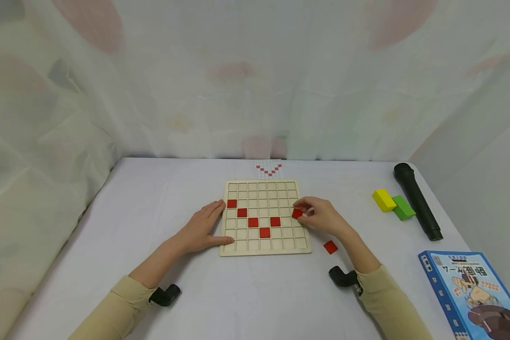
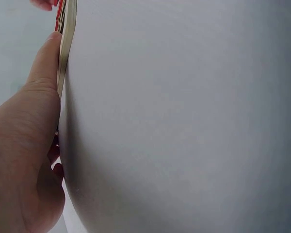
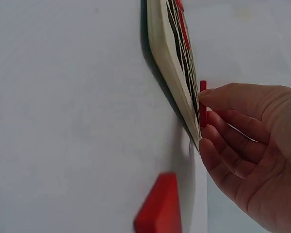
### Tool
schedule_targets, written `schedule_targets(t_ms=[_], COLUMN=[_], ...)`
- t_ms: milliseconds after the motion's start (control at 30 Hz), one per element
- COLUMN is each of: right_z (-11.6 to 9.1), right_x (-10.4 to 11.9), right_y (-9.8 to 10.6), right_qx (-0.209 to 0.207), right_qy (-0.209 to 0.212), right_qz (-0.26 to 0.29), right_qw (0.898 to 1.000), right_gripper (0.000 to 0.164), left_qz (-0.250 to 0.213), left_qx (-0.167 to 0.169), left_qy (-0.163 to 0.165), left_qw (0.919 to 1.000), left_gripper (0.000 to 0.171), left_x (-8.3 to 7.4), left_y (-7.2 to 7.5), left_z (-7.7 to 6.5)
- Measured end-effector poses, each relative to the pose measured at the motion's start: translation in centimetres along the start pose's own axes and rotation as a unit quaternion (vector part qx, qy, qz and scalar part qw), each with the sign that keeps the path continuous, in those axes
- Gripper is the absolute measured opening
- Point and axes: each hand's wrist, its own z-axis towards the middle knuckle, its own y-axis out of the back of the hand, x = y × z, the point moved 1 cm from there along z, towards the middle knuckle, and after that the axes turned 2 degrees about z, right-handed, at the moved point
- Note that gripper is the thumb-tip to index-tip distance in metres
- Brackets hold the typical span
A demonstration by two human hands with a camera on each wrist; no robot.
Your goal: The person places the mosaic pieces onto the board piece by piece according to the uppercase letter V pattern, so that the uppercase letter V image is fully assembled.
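Observation:
A cream grid board (image 1: 258, 250) lies on the table with several red square tiles set in its cells, one of them a red tile (image 1: 265, 232) low in the middle. My left hand (image 1: 199, 230) rests at the board's left side, its thumb over the lower left corner. In the head view my right hand (image 1: 323, 218) pinches another red tile (image 1: 297, 213) over the board's right edge. The right wrist view shows this held tile (image 3: 203, 109) on edge, close to the board's surface. A loose red tile (image 1: 330, 247) lies right of the board.
Behind the board lies a small pattern card (image 1: 269, 170) with red squares in a V. At the right are a yellow block (image 1: 384, 200), a green block (image 1: 403, 208), a black microphone-like cylinder (image 1: 418, 203) and a blue box (image 1: 476, 293). Curtains hang behind the table.

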Motion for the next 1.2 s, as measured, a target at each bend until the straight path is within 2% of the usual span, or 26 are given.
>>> schedule_targets(t_ms=[500,1200], right_z=[2.4,2.4], right_x=[1.5,1.2], right_y=[-1.5,-2.0], right_qx=[0.018,0.016], right_qy=[0.022,0.026], right_qz=[-0.035,-0.025], right_qw=[0.999,0.999], right_gripper=[0.034,0.025], left_qz=[-0.004,-0.002], left_qx=[-0.003,-0.008], left_qy=[0.0,-0.001], left_qw=[1.0,1.0], left_gripper=[0.112,0.112], left_x=[0.1,0.2], left_y=[-0.1,-0.3], left_z=[0.0,0.0])
